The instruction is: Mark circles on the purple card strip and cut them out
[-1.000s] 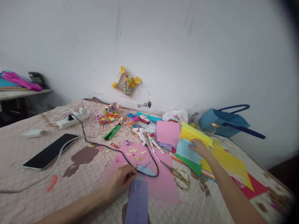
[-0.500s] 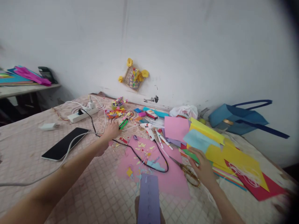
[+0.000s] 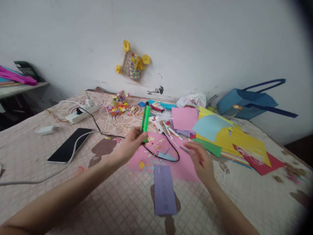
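Note:
My left hand (image 3: 134,138) is closed around a green utility knife (image 3: 146,121), which it holds upright above the left edge of a pink paper sheet (image 3: 188,166). My right hand (image 3: 201,160) is open with fingers slightly curled and nothing in it, over the right side of that sheet. Beneath it a blade of the scissors (image 3: 184,149) sticks out, their handles hidden by the hand. Nearest me lies a purple paper strip (image 3: 165,191) with small pen marks. A white glue gun (image 3: 156,124) rests behind the sheet, its black cord looping over paper scraps.
Left are a black tablet-like device (image 3: 69,145), a white power strip (image 3: 81,114) and a charger (image 3: 47,130). Coloured papers (image 3: 212,129) are piled at the right, near a blue bag (image 3: 246,104). A bowl of paper bits (image 3: 119,99) stands by the wall.
My left hand has picked up the green utility knife and brought it right and nearer. My right hand has drawn back from the green paper. The view has tilted down.

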`<state>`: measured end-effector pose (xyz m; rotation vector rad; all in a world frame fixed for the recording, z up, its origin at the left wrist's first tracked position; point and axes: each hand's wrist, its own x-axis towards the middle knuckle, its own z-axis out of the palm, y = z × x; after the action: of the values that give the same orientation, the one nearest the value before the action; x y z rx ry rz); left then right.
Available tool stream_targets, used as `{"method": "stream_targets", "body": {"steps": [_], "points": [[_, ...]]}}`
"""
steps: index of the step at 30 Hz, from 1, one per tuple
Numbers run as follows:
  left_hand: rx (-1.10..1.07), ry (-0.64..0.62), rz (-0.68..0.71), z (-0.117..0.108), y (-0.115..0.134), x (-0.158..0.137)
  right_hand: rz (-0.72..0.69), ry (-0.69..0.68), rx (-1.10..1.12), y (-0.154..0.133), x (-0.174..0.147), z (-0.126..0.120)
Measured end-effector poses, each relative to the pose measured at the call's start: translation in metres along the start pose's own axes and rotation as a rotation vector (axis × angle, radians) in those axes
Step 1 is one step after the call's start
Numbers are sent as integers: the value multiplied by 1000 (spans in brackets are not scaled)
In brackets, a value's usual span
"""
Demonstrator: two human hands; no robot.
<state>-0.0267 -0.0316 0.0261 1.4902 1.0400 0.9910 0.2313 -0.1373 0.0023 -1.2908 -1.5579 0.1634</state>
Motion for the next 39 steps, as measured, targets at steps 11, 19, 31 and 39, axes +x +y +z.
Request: {"method": "stream_targets", "body": {"steps": [11, 19, 31, 39], "points": [[179, -332, 291, 77, -22, -60, 590, -120, 690, 7, -34, 25], [495, -134, 465, 49, -35, -45, 531, -181, 767, 7, -21, 7], [418, 58, 331, 36, -37, -27, 651, -142, 770, 12, -22, 8], [397, -29, 266, 41, -42, -37, 676, -103, 688, 16, -20, 3]]}}
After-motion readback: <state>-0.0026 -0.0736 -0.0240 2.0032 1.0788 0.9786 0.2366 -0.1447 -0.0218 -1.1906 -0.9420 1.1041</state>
